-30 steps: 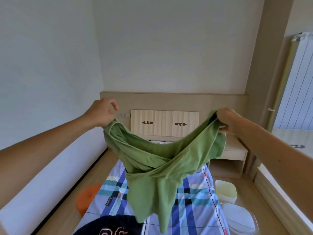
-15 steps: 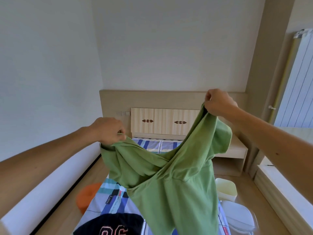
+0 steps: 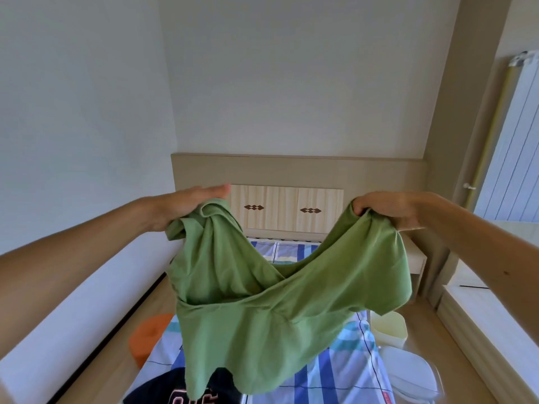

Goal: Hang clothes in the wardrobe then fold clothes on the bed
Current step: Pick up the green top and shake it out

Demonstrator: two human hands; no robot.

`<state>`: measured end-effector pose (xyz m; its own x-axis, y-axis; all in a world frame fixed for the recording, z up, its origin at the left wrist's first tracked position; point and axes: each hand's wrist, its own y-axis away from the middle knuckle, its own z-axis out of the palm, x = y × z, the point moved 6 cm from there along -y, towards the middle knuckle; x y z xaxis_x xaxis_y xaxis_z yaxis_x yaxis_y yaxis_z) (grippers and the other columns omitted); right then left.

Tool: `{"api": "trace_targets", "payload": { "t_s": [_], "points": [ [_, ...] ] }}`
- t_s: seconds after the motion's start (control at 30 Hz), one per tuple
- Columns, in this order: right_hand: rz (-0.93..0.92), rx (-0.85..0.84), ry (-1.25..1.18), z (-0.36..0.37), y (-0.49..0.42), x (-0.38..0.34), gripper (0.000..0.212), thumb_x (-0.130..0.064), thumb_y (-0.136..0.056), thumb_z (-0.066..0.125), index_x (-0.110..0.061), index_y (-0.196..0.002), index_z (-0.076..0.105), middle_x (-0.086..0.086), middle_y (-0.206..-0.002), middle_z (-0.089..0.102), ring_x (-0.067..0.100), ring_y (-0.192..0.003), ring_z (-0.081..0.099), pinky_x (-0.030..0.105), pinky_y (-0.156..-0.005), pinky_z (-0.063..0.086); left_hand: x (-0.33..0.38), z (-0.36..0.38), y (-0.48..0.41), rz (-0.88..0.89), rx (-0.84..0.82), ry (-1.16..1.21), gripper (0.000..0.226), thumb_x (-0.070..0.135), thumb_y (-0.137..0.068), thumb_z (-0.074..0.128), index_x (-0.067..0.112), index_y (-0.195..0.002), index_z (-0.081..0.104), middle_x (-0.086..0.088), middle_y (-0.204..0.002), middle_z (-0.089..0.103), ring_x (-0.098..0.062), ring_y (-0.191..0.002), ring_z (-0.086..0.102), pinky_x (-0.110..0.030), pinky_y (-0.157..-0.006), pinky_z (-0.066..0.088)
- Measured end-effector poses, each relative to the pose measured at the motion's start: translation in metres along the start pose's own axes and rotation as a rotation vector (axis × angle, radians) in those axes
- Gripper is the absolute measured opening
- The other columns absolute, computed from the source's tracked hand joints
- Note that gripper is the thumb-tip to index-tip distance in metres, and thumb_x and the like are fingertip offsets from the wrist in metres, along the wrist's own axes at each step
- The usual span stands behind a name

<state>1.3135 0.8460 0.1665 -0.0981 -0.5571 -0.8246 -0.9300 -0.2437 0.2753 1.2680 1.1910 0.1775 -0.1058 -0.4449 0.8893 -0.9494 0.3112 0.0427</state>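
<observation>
Green shirt [image 3: 262, 301] held aloft above the bed [image 3: 344, 360], twisted across its middle. The left hand [image 3: 189, 204] pinches one upper edge under nearly straight fingers; the right hand [image 3: 388, 209] clutches the other. The hands are spread wide, probably to untwist the garment for folding.

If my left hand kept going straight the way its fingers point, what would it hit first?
Probably the headboard: the left hand, holding the green shirt, points its fingers at the pale wood panel. Nothing shows in between, though depth is hard to judge.
</observation>
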Motion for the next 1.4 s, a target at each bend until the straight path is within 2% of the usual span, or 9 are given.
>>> {"api": "trace_targets", "payload": {
  "t_s": [0.17,0.3,0.6,0.77,0.87,1.03,1.17,1.27,1.4],
  "points": [
    [-0.124,-0.296,-0.026,-0.002,0.007,-0.007,0.05,-0.015,-0.069,0.076,-0.001,-0.114,0.06,0.017,-0.109,0.073,0.031,-0.095,0.071,0.039,-0.082,0.059,0.007,-0.007,0.017,-0.018,-0.226,-0.197,0.051,0.006,-0.078,0.082,0.002,-0.118,0.051,-0.008,-0.092,0.068,-0.017,-0.079,0.066,-0.024,-0.06,0.054],
    [-0.225,-0.406,0.071,0.001,0.005,-0.008,0.058,0.01,-0.069,0.072,-0.002,-0.122,0.051,0.021,-0.117,0.066,0.038,-0.107,0.067,0.045,-0.089,0.059,0.003,-0.012,0.011,0.063,-0.083,-0.325,0.011,0.002,-0.09,0.071,0.008,-0.096,0.064,0.001,-0.079,0.068,-0.011,-0.072,0.064,-0.02,-0.06,0.05],
    [-0.36,-0.017,0.288,0.003,-0.013,-0.015,0.008,-0.01,-0.093,0.068,-0.004,-0.099,0.07,0.013,-0.099,0.075,0.029,-0.092,0.073,0.036,-0.082,0.058,-0.006,-0.019,-0.004,0.094,0.225,-0.277,0.02,0.021,-0.103,0.056,0.016,-0.104,0.075,0.004,-0.097,0.078,-0.011,-0.089,0.075,-0.019,-0.075,0.054],
    [-0.27,0.265,0.565,-0.002,-0.024,-0.012,0.02,-0.029,-0.099,0.061,-0.011,-0.1,0.068,0.011,-0.104,0.07,0.03,-0.099,0.068,0.04,-0.09,0.052,-0.017,-0.023,-0.01,-0.023,0.372,-0.3,0.025,0.026,-0.103,0.055,0.009,-0.1,0.073,-0.003,-0.096,0.078,-0.02,-0.092,0.074,-0.034,-0.082,0.055],
    [-0.181,0.144,0.244,0.015,-0.024,-0.004,0.018,-0.023,-0.1,0.059,-0.01,-0.094,0.069,0.013,-0.1,0.072,0.031,-0.093,0.07,0.041,-0.091,0.056,-0.024,-0.021,-0.016,-0.139,0.462,-0.325,0.032,0.033,-0.104,0.053,0.003,-0.103,0.066,-0.015,-0.106,0.07,-0.032,-0.099,0.067,-0.043,-0.089,0.051],
    [-0.208,-0.109,-0.372,0.07,-0.011,-0.032,0.008,-0.002,-0.101,0.053,-0.005,-0.094,0.057,0.006,-0.068,0.062,0.01,-0.051,0.062,0.022,-0.049,0.055,-0.002,0.003,-0.029,-0.114,0.467,-0.179,0.024,0.032,-0.104,0.053,0.009,-0.102,0.061,-0.011,-0.111,0.066,-0.028,-0.105,0.065,-0.044,-0.098,0.052],
    [-0.276,-0.126,-0.541,0.101,-0.009,-0.066,0.022,0.002,-0.102,0.045,-0.004,-0.083,0.054,0.011,-0.065,0.068,0.017,-0.053,0.069,0.026,-0.051,0.06,0.032,0.034,-0.031,0.044,0.404,-0.057,0.018,0.026,-0.103,0.056,0.014,-0.092,0.063,-0.007,-0.101,0.07,-0.024,-0.093,0.069,-0.03,-0.079,0.057],
    [-0.353,-0.124,-0.561,0.112,-0.007,-0.089,0.023,0.003,-0.103,0.039,0.003,-0.093,0.059,0.02,-0.074,0.072,0.022,-0.059,0.073,0.026,-0.055,0.061,0.05,0.049,-0.028,0.136,0.32,-0.02,0.028,0.031,-0.103,0.055,0.01,-0.11,0.071,-0.009,-0.109,0.075,-0.025,-0.103,0.072,-0.034,-0.092,0.057],
    [-0.406,-0.065,-0.568,0.106,-0.006,-0.099,0.018,0.004,-0.102,0.043,0.003,-0.107,0.059,0.022,-0.09,0.073,0.023,-0.069,0.074,0.032,-0.066,0.064,0.057,0.059,-0.019,0.289,0.113,-0.114,0.036,0.017,-0.088,0.076,0.013,-0.123,0.066,0.0,-0.108,0.075,-0.01,-0.097,0.073,-0.019,-0.079,0.056]
  ]
}}
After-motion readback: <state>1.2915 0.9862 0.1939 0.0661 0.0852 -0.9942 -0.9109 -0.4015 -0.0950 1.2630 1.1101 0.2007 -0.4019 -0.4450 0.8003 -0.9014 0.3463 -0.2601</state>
